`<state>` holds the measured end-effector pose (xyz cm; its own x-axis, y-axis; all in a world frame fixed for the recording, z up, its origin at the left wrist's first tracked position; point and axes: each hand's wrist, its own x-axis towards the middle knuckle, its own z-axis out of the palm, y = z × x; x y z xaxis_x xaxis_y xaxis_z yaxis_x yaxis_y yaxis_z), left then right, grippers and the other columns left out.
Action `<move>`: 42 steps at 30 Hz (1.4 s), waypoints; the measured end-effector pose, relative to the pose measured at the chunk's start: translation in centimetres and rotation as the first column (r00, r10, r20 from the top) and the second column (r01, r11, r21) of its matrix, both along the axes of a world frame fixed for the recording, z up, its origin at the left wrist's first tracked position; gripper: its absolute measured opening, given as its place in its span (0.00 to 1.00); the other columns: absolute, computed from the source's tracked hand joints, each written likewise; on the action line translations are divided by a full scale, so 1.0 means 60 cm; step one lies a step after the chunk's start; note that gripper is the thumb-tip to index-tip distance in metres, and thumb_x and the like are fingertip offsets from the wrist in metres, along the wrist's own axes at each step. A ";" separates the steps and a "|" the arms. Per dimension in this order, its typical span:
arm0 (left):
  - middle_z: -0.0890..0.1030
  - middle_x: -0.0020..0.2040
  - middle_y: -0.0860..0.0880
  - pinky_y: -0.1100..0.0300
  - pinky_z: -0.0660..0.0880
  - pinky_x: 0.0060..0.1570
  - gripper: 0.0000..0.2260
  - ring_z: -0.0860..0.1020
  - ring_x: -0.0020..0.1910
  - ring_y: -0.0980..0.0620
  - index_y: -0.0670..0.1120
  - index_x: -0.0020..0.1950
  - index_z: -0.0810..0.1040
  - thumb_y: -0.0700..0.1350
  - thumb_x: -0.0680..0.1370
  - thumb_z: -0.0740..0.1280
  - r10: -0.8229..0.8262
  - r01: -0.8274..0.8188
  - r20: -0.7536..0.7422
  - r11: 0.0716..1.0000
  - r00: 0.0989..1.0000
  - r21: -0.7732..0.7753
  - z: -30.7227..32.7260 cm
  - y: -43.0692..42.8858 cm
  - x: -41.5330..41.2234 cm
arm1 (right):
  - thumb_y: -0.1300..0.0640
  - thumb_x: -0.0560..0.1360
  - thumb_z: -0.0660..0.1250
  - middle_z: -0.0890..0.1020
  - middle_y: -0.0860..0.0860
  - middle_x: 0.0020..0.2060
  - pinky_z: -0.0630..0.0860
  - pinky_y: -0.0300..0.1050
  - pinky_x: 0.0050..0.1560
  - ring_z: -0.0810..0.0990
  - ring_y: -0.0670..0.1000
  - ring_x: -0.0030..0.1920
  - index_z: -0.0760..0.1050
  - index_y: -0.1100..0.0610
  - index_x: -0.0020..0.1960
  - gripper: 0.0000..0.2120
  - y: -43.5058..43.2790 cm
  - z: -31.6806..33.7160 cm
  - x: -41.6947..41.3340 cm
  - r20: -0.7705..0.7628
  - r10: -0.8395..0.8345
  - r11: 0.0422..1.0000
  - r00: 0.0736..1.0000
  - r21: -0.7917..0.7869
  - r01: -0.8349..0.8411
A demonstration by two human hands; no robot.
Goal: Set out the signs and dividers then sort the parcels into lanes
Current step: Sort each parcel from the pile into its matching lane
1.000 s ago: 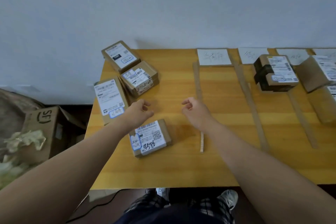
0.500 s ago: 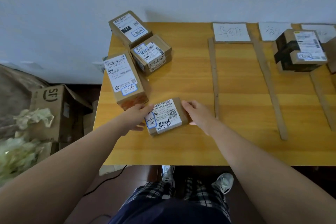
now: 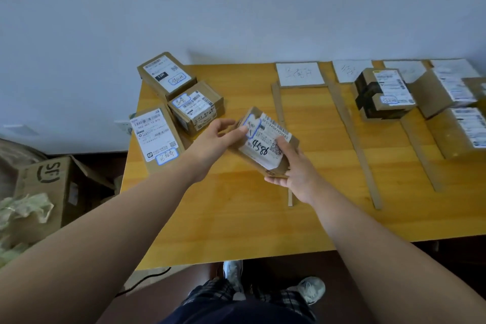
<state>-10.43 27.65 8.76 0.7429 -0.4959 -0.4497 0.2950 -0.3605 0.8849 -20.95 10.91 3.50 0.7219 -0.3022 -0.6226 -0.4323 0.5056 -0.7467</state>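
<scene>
A small cardboard parcel with a white label marked "9588" is lifted above the yellow table. My left hand pinches its left end and my right hand grips its near right corner. Three unsorted parcels lie at the table's left: one at the back corner, one beside it, and a long one nearer. Paper signs line the back edge, with cardboard divider strips running toward me. Sorted parcels sit in the right lanes.
An open SF cardboard box with crumpled pale packing stands on the floor to the left. The wall runs right behind the table. My shoes are under the near edge. The lane under the leftmost sign holds no parcel.
Both hands closed on the "9588" parcel where it lay near the front edge, lifted it off the table and turned it. The camera view shifted.
</scene>
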 end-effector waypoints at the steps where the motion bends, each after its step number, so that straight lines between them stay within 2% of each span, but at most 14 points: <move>1: 0.72 0.62 0.54 0.56 0.66 0.61 0.25 0.71 0.62 0.52 0.52 0.69 0.68 0.57 0.75 0.68 0.009 -0.009 0.027 1.000 1.000 0.001 0.010 -0.011 0.002 | 0.43 0.72 0.70 0.79 0.56 0.60 0.82 0.57 0.49 0.80 0.60 0.58 0.66 0.48 0.68 0.29 -0.006 0.011 0.003 0.043 -0.034 0.999 0.999 0.037 0.032; 4: 0.72 0.64 0.51 0.49 0.70 0.63 0.26 0.73 0.62 0.49 0.53 0.69 0.65 0.52 0.74 0.71 0.050 -0.051 -0.017 0.995 0.999 -0.089 0.031 -0.040 0.004 | 0.47 0.73 0.70 0.78 0.56 0.60 0.80 0.57 0.53 0.80 0.60 0.58 0.67 0.49 0.66 0.25 -0.019 0.042 0.008 0.148 -0.053 0.996 0.988 0.082 0.042; 7: 0.76 0.60 0.46 0.48 0.75 0.61 0.27 0.78 0.59 0.47 0.50 0.68 0.62 0.43 0.74 0.72 0.148 -0.161 -0.068 0.957 0.987 -0.240 0.042 -0.063 0.013 | 0.48 0.72 0.71 0.77 0.54 0.61 0.75 0.61 0.61 0.78 0.57 0.60 0.64 0.52 0.67 0.28 -0.033 0.064 0.011 0.166 0.004 1.000 0.986 0.013 -0.006; 10: 0.77 0.58 0.44 0.52 0.76 0.59 0.26 0.79 0.57 0.47 0.48 0.66 0.63 0.43 0.74 0.72 0.204 -0.192 0.023 0.951 0.979 -0.243 0.047 -0.077 0.029 | 0.48 0.73 0.71 0.76 0.49 0.60 0.71 0.60 0.66 0.73 0.52 0.63 0.63 0.54 0.64 0.26 -0.049 0.079 0.014 0.126 0.079 0.991 0.989 -0.119 -0.064; 13: 0.79 0.58 0.44 0.51 0.75 0.60 0.23 0.79 0.57 0.47 0.50 0.62 0.67 0.45 0.72 0.73 0.195 -0.181 0.050 0.961 0.980 -0.211 0.046 -0.081 0.041 | 0.47 0.72 0.72 0.75 0.48 0.62 0.71 0.57 0.67 0.72 0.50 0.65 0.67 0.54 0.63 0.25 -0.058 0.087 0.018 0.092 0.144 0.970 0.985 -0.208 -0.122; 18: 0.79 0.59 0.43 0.55 0.76 0.55 0.24 0.81 0.54 0.49 0.46 0.66 0.67 0.44 0.73 0.72 0.156 -0.145 0.052 0.974 0.986 -0.173 0.031 -0.080 0.045 | 0.44 0.71 0.72 0.77 0.50 0.63 0.71 0.57 0.66 0.75 0.51 0.64 0.67 0.55 0.67 0.30 -0.063 0.091 0.024 0.082 0.172 0.958 0.982 -0.247 -0.147; 20: 0.79 0.59 0.43 0.54 0.76 0.56 0.26 0.81 0.54 0.49 0.47 0.66 0.67 0.45 0.72 0.73 0.143 -0.134 0.044 0.977 0.989 -0.169 0.027 -0.081 0.043 | 0.44 0.72 0.72 0.78 0.51 0.62 0.72 0.57 0.66 0.77 0.51 0.62 0.67 0.55 0.67 0.30 -0.063 0.094 0.026 0.087 0.177 0.954 0.980 -0.260 -0.149; 25: 0.79 0.58 0.46 0.51 0.75 0.60 0.24 0.80 0.54 0.51 0.48 0.66 0.67 0.45 0.73 0.73 0.107 -0.095 0.074 0.985 0.991 -0.146 0.023 -0.087 0.043 | 0.45 0.73 0.71 0.81 0.50 0.57 0.73 0.57 0.64 0.80 0.50 0.59 0.69 0.54 0.65 0.25 -0.062 0.101 0.030 0.116 0.178 0.945 0.977 -0.296 -0.137; 28: 0.79 0.58 0.47 0.50 0.74 0.61 0.23 0.80 0.54 0.51 0.50 0.64 0.67 0.46 0.73 0.73 0.086 -0.074 0.095 0.990 0.992 -0.124 0.024 -0.092 0.045 | 0.46 0.74 0.70 0.82 0.51 0.54 0.77 0.53 0.60 0.81 0.49 0.54 0.70 0.54 0.62 0.21 -0.061 0.107 0.034 0.142 0.139 0.946 0.980 -0.313 -0.089; 31: 0.78 0.58 0.46 0.55 0.76 0.55 0.23 0.80 0.52 0.53 0.49 0.65 0.68 0.45 0.73 0.73 0.066 -0.055 0.098 0.993 0.993 -0.109 0.023 -0.101 0.041 | 0.45 0.74 0.69 0.82 0.52 0.52 0.81 0.47 0.51 0.82 0.48 0.50 0.71 0.52 0.59 0.19 -0.064 0.112 0.036 0.172 0.106 0.942 0.979 -0.333 -0.043; 34: 0.77 0.56 0.47 0.59 0.75 0.48 0.22 0.80 0.49 0.53 0.49 0.63 0.67 0.44 0.73 0.72 0.048 -0.042 0.064 0.995 0.997 -0.088 0.018 -0.113 0.027 | 0.43 0.73 0.70 0.81 0.53 0.52 0.81 0.45 0.48 0.83 0.49 0.49 0.71 0.51 0.56 0.18 -0.070 0.112 0.033 0.168 0.078 0.927 0.983 -0.375 -0.009; 38: 0.77 0.56 0.47 0.55 0.75 0.53 0.21 0.79 0.50 0.53 0.49 0.63 0.68 0.44 0.74 0.72 0.037 -0.037 -0.004 0.997 0.999 -0.068 0.009 -0.139 0.011 | 0.45 0.73 0.71 0.81 0.55 0.52 0.81 0.51 0.50 0.83 0.52 0.50 0.71 0.55 0.58 0.20 -0.086 0.099 0.025 0.117 0.002 0.900 0.993 -0.432 0.049; 42: 0.78 0.55 0.46 0.56 0.76 0.51 0.22 0.80 0.50 0.51 0.47 0.64 0.67 0.44 0.74 0.72 0.025 -0.026 -0.038 0.999 0.999 -0.044 0.006 -0.183 0.005 | 0.47 0.75 0.69 0.82 0.55 0.51 0.82 0.51 0.50 0.83 0.53 0.51 0.72 0.55 0.60 0.18 -0.130 0.090 0.018 0.080 -0.010 0.911 0.997 -0.411 0.042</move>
<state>-10.12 16.70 9.14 0.7385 -0.4974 -0.4553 0.3370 -0.3126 0.8881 -19.89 3.10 8.89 0.7493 -0.5398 -0.3836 -0.3582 0.1569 -0.9204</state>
